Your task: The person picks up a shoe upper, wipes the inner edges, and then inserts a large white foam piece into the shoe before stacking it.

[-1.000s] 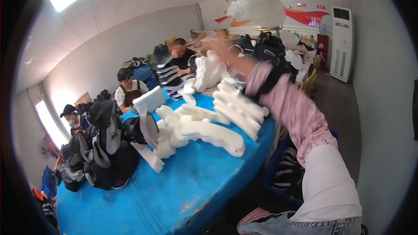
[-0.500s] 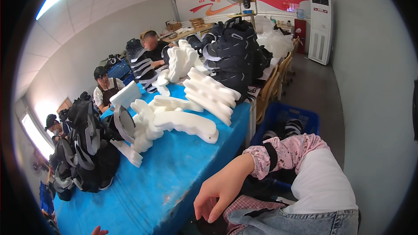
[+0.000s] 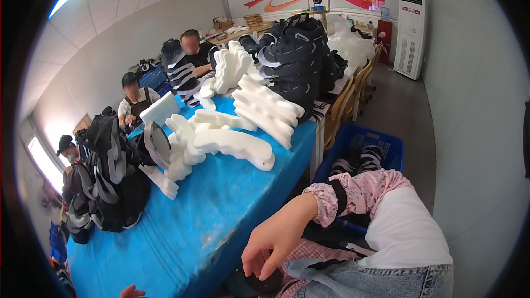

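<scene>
My right hand point(image 3: 276, 244) hangs loosely off the table's near right edge, above my lap. Its fingers are slightly bent, the thumb stands apart, and nothing shows in it. At the bottom edge of the picture only a few fingertips of my left hand point(image 3: 131, 292) come in; they look spread and bare, over the near end of the blue table cover point(image 3: 160, 243). On that cover lie wavy white foam pieces point(image 3: 234, 146), some piled, some loose. A stack of black-and-grey padded pieces point(image 3: 113, 182) stands on the left, a taller black stack point(image 3: 295, 60) at the far right.
A blue crate point(image 3: 383, 138) with striped dark items sits on the floor right of the table. Wooden chairs point(image 3: 342, 107) line the table's far right side. Co-workers sit along the far left side, one in black point(image 3: 201, 58). A white air conditioner point(image 3: 409, 36) stands far right.
The view has shifted slightly, raising the table and foam in the picture. Both hands keep nearly the same pose. A co-worker at the back has a straighter head.
</scene>
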Demonstrator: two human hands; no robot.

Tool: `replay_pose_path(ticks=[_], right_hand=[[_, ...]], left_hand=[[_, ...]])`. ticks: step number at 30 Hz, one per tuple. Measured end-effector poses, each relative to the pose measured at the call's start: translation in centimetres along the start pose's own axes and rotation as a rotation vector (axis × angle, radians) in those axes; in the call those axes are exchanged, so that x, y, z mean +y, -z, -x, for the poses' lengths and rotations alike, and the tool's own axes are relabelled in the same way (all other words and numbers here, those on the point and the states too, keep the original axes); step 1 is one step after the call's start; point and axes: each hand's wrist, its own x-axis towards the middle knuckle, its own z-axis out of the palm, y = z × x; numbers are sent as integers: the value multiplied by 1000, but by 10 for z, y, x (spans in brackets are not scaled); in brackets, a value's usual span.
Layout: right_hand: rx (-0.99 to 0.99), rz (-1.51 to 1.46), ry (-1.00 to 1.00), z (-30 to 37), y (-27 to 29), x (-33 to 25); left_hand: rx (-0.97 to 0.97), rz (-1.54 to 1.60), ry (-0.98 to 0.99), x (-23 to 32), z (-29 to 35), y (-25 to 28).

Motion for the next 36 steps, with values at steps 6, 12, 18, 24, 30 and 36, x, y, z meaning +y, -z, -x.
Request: replay_pose_path(ticks=[6,12,18,24,30,36], right_hand=[[26,-3,9,-5,-8,4],[128,54,-106,-11,-3,27],[1204,1187,-275,26,72,145],[1333,864,-777,61,123,193],[1650,867,-420,12,198,132],[1880,1380,-448,71,230,118]], left_hand=[[-1,-19,48,-5,13,-4],[-27,64,122,-25,17,-18],[-15,93,113,-37,16,-43],[46,93,66,-35,27,-31],[104,73,80,-42,34,-24],[9,205,165,-53,32,-28]])
